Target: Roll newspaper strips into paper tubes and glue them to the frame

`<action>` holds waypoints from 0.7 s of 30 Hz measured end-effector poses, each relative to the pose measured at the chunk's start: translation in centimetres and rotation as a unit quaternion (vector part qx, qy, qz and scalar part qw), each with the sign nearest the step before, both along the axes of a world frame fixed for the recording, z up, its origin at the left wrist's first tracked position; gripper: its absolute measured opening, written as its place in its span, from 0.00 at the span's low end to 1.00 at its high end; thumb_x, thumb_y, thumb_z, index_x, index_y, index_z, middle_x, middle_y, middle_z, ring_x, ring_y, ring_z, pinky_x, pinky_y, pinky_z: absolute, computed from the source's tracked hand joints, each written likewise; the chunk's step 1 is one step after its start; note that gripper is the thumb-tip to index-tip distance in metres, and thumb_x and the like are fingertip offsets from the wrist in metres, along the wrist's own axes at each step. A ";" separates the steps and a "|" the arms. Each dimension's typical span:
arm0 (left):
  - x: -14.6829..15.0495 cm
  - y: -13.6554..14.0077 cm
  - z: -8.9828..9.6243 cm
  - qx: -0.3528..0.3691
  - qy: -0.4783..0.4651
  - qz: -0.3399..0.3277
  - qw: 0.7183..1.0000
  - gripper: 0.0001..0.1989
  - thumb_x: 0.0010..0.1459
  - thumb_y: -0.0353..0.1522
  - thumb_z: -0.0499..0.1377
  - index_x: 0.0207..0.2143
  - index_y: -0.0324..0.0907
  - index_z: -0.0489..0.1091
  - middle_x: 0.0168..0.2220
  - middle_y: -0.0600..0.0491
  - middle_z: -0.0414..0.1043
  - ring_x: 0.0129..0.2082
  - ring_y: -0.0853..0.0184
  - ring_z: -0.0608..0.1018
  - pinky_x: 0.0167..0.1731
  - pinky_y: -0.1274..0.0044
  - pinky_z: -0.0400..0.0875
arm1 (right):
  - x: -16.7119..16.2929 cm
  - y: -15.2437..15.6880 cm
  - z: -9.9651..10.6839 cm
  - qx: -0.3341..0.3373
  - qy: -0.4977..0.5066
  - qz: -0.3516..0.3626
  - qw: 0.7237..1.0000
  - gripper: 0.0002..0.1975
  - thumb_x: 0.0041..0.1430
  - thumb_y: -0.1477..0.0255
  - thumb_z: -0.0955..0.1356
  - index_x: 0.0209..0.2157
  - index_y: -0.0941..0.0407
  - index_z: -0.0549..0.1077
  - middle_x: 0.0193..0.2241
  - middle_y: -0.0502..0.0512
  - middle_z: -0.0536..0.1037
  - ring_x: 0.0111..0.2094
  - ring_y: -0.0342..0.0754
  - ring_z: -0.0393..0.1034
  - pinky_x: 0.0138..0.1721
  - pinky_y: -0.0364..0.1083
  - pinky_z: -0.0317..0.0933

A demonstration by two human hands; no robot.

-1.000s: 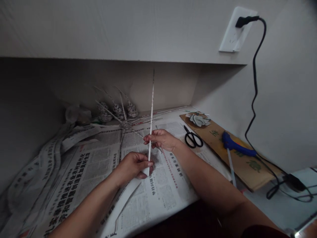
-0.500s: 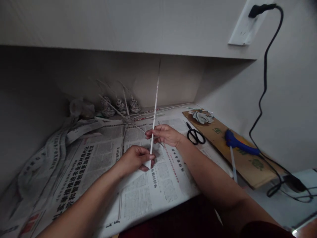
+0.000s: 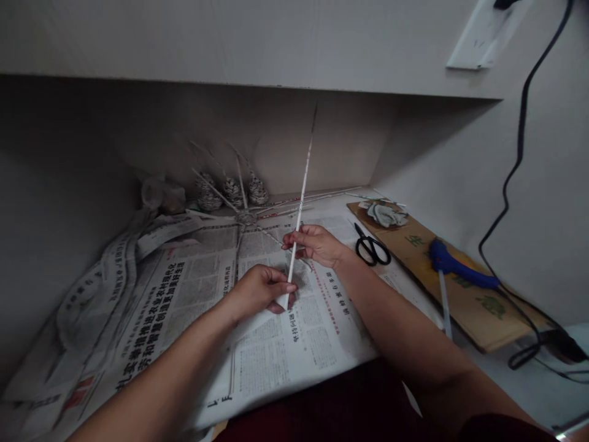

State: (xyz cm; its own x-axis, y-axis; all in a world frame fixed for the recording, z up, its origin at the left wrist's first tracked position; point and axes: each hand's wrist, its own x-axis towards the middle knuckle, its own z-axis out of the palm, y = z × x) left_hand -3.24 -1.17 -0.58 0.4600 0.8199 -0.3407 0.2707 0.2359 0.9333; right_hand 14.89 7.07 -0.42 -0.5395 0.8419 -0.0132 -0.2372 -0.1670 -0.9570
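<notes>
Bold black print on the newspaper reads "推进农业农村现代化", with "创造更加美好生活" in the line beside it; from here, the green characters on the cardboard are too unclear to read.

The person wears a dark red garment, which is seen at the near edge of the table. The right sleeve looks almost black. The left hand, the right hand and both forearms are bare.
</notes>
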 end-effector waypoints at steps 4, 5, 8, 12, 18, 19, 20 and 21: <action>-0.1 0.1 0.0 0.009 -0.007 0.005 1.000 0.12 0.52 0.39 0.61 0.30 0.38 0.75 0.30 0.49 0.76 0.31 0.67 0.75 0.30 0.74 0.74 | 0.1 0.0 0.1 0.013 -0.009 0.042 0.999 0.16 0.47 0.62 0.75 0.34 0.59 0.77 0.37 0.58 0.78 0.40 0.48 0.72 0.31 0.42 0.67; -0.1 0.1 0.0 0.010 -0.005 0.005 1.000 0.12 0.52 0.39 0.62 0.30 0.38 0.75 0.31 0.49 0.76 0.31 0.67 0.75 0.30 0.73 0.74 | 0.1 0.0 0.2 0.014 -0.014 0.038 0.999 0.16 0.47 0.63 0.75 0.33 0.59 0.77 0.36 0.58 0.78 0.40 0.47 0.72 0.31 0.42 0.67; -0.1 0.0 0.1 0.013 0.003 0.001 1.000 0.12 0.52 0.39 0.62 0.30 0.38 0.75 0.31 0.48 0.76 0.31 0.66 0.75 0.30 0.73 0.74 | 0.1 -0.1 0.3 0.010 -0.014 0.005 1.000 0.14 0.45 0.64 0.76 0.30 0.59 0.77 0.34 0.56 0.77 0.37 0.46 0.72 0.29 0.40 0.66; -0.1 -0.1 0.3 0.019 -0.008 0.001 1.000 0.12 0.53 0.39 0.61 0.30 0.38 0.75 0.30 0.48 0.76 0.32 0.66 0.75 0.29 0.74 0.74 | 0.0 -0.3 0.5 0.018 -0.009 0.044 0.999 0.15 0.47 0.62 0.75 0.33 0.58 0.77 0.38 0.57 0.77 0.40 0.48 0.72 0.31 0.42 0.67; -0.1 0.1 0.0 0.010 0.001 0.000 1.000 0.11 0.52 0.38 0.62 0.30 0.38 0.76 0.31 0.49 0.76 0.31 0.67 0.75 0.30 0.74 0.74 | -0.1 -0.2 0.3 0.012 -0.018 -0.010 1.000 0.15 0.44 0.63 0.76 0.30 0.59 0.76 0.31 0.55 0.77 0.36 0.46 0.73 0.28 0.40 0.65; -0.1 0.1 0.0 0.011 0.002 0.001 1.000 0.11 0.52 0.38 0.62 0.30 0.38 0.76 0.31 0.49 0.76 0.31 0.67 0.75 0.30 0.74 0.74 | -0.1 -0.1 0.3 0.014 -0.015 -0.006 1.000 0.15 0.45 0.63 0.76 0.30 0.59 0.77 0.32 0.55 0.77 0.37 0.46 0.73 0.29 0.40 0.65; -0.1 0.1 0.0 0.012 0.003 0.002 1.000 0.11 0.52 0.38 0.62 0.30 0.38 0.76 0.31 0.49 0.76 0.31 0.67 0.75 0.30 0.75 0.74 | 0.0 -0.1 0.2 0.018 -0.012 0.007 1.000 0.15 0.47 0.63 0.75 0.32 0.59 0.77 0.34 0.56 0.78 0.38 0.47 0.73 0.30 0.41 0.66; -0.1 0.1 0.0 0.013 0.004 0.004 1.000 0.11 0.52 0.38 0.62 0.30 0.38 0.75 0.31 0.48 0.76 0.32 0.67 0.75 0.30 0.75 0.73 | 0.0 -0.1 0.2 0.025 -0.011 0.024 0.999 0.15 0.48 0.63 0.74 0.34 0.59 0.77 0.36 0.57 0.78 0.40 0.47 0.72 0.32 0.42 0.67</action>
State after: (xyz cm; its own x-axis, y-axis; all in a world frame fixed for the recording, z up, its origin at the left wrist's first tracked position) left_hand -3.36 -1.06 -0.56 0.4517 0.8317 -0.3229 0.2761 0.2138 0.9370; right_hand 14.92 6.99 -0.22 -0.5794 0.8149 0.0156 -0.2095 -0.1305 -0.9691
